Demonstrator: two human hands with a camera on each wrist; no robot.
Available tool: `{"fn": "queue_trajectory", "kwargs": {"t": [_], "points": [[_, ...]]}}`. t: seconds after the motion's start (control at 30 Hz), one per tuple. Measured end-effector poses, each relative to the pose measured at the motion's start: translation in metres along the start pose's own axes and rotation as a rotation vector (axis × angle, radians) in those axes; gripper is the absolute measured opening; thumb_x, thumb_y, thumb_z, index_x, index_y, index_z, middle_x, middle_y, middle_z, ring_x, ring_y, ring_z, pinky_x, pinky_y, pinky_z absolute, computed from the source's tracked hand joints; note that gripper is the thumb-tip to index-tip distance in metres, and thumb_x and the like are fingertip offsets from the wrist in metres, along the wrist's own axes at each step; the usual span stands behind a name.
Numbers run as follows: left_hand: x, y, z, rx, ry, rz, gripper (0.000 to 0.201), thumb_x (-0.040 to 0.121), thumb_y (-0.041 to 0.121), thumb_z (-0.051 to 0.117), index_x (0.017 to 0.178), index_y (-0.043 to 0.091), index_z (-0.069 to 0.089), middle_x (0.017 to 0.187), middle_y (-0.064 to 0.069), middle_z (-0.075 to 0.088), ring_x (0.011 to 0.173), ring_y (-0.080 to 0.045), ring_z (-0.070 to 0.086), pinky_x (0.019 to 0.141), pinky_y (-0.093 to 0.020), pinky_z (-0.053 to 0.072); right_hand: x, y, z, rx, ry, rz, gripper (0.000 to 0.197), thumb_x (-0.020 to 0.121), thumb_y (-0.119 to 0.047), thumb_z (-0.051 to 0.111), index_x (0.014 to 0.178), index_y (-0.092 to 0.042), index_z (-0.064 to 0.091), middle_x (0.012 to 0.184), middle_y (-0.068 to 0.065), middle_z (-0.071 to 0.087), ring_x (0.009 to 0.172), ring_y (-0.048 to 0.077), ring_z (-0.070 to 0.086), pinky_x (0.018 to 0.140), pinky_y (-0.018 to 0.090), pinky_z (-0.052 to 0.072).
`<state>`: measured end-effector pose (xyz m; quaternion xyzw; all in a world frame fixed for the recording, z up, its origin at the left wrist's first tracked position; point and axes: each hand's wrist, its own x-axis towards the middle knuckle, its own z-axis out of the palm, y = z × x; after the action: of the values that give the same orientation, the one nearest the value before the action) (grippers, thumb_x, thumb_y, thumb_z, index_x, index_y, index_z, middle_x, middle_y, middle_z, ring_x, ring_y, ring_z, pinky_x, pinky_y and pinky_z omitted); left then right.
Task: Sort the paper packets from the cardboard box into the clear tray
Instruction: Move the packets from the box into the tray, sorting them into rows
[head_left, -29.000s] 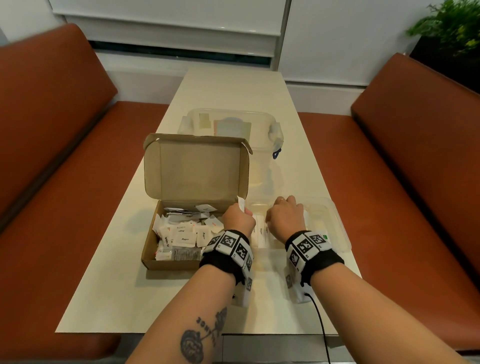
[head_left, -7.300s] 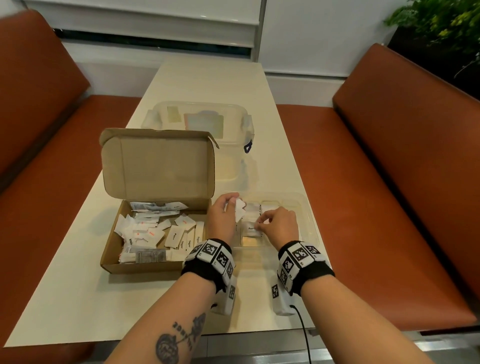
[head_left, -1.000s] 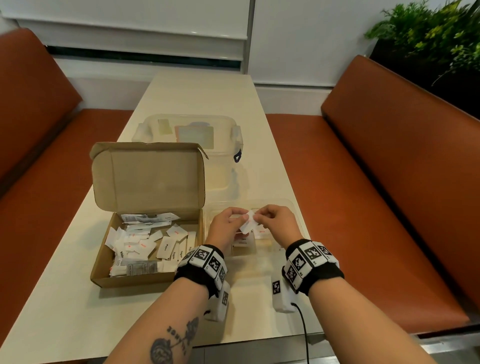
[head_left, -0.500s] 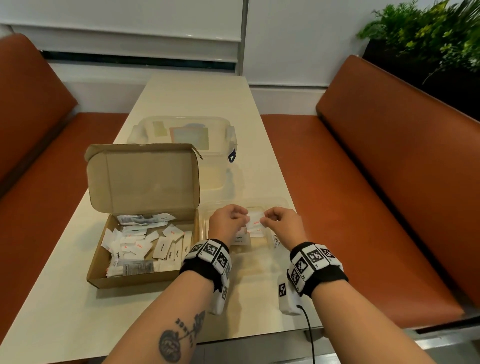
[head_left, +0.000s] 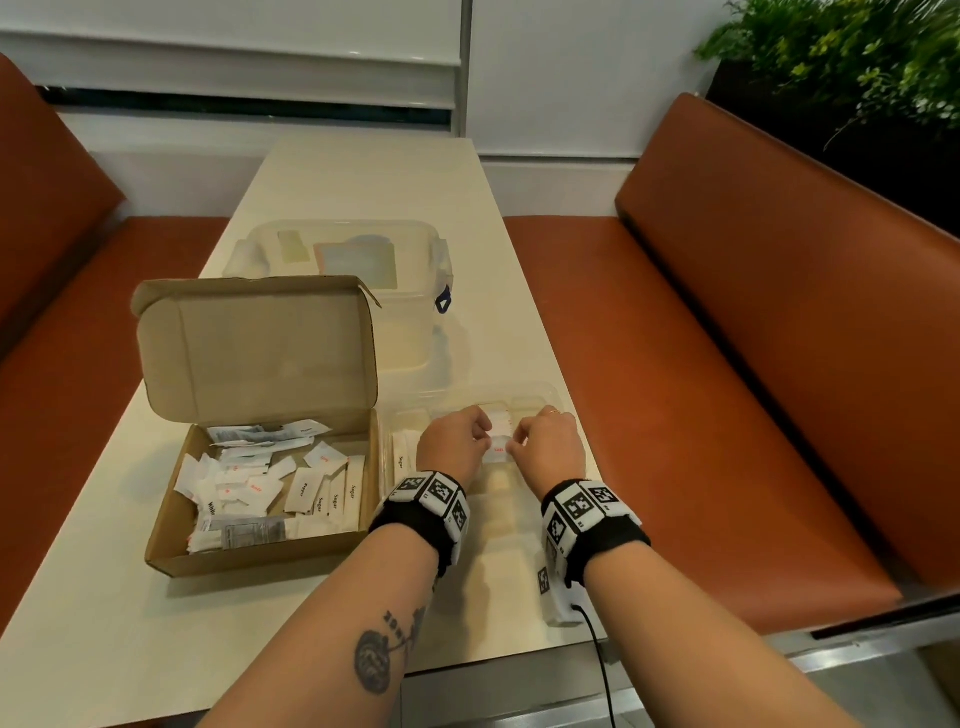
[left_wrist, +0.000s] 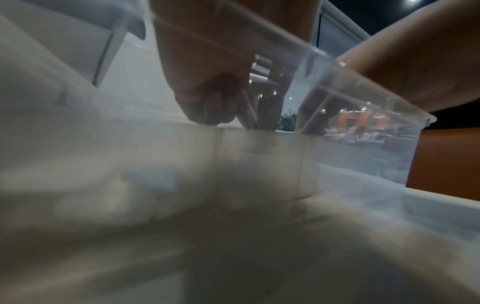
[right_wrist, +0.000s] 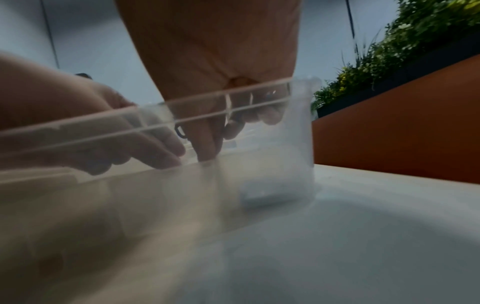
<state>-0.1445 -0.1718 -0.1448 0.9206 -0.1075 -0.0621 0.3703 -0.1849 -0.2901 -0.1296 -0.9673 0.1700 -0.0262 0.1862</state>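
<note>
Packets fill two places on the pale table (head_left: 358, 197). One cardboard box (head_left: 260, 558) stands open on the left, its lid upright, and holds a loose heap of white paper packets (head_left: 270, 488), too many and too overlapped to count; printed words such as "Sugar" and "Pepper" show on some, red lettering on others. One clear tray (head_left: 530, 397) sits just right of the box, touching or nearly touching it, divided into compartments. A few long white packets stand in its leftmost compartment (head_left: 401, 452), one marked "Sugar".

Both hands hover over the middle of the tray. The left hand (head_left: 453, 447) and the right hand (head_left: 550, 444) have their fingers curled, and each pinches a side of one small white packet with red print (head_left: 500, 446), held between them inside the tray. From the wrist views, blurred through the tray wall (left_wrist: 350, 98), fingertips (right_wrist: 205, 152) point down into a compartment.

One larger lidded clear container (head_left: 343, 260) sits behind the box. Two orange-brown benches (head_left: 779, 322) flank the table, and one green plant (head_left: 857, 57) rises at the far right.
</note>
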Motion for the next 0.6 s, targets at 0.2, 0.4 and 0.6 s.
{"fn": "queue_trajectory", "kwargs": {"t": [0.2, 0.4, 0.6], "points": [[0.004, 0.004, 0.001, 0.163, -0.023, 0.055, 0.015, 0.088, 0.013, 0.059, 0.100, 0.018, 0.065, 0.096, 0.000, 0.069, 0.095, -0.019, 0.061, 0.078, -0.029, 0.047, 0.000, -0.003, 0.002, -0.040, -0.026, -0.050, 0.017, 0.090, -0.016, 0.052, 0.095, -0.009, 0.067, 0.109, 0.007, 0.050, 0.105, 0.024, 0.046, 0.076, 0.032, 0.046], [0.011, 0.011, 0.004, 0.335, -0.075, 0.098, 0.022, 0.090, 0.007, 0.049, 0.105, 0.016, 0.063, 0.105, -0.005, 0.067, 0.099, -0.024, 0.059, 0.077, -0.029, 0.042, 0.005, -0.002, 0.004, -0.068, -0.062, -0.091, 0.023, 0.093, -0.014, 0.047, 0.101, -0.008, 0.067, 0.113, 0.009, 0.049, 0.107, 0.025, 0.045, 0.079, 0.034, 0.047], [0.010, 0.013, 0.011, 0.405, -0.095, 0.116, 0.024, 0.093, 0.005, 0.043, 0.107, 0.014, 0.060, 0.106, -0.007, 0.066, 0.099, -0.025, 0.059, 0.072, -0.028, 0.037, 0.008, -0.002, 0.007, -0.096, -0.089, -0.122, 0.020, 0.092, -0.012, 0.048, 0.103, -0.009, 0.064, 0.113, 0.009, 0.050, 0.104, 0.026, 0.049, 0.077, 0.034, 0.047]]}}
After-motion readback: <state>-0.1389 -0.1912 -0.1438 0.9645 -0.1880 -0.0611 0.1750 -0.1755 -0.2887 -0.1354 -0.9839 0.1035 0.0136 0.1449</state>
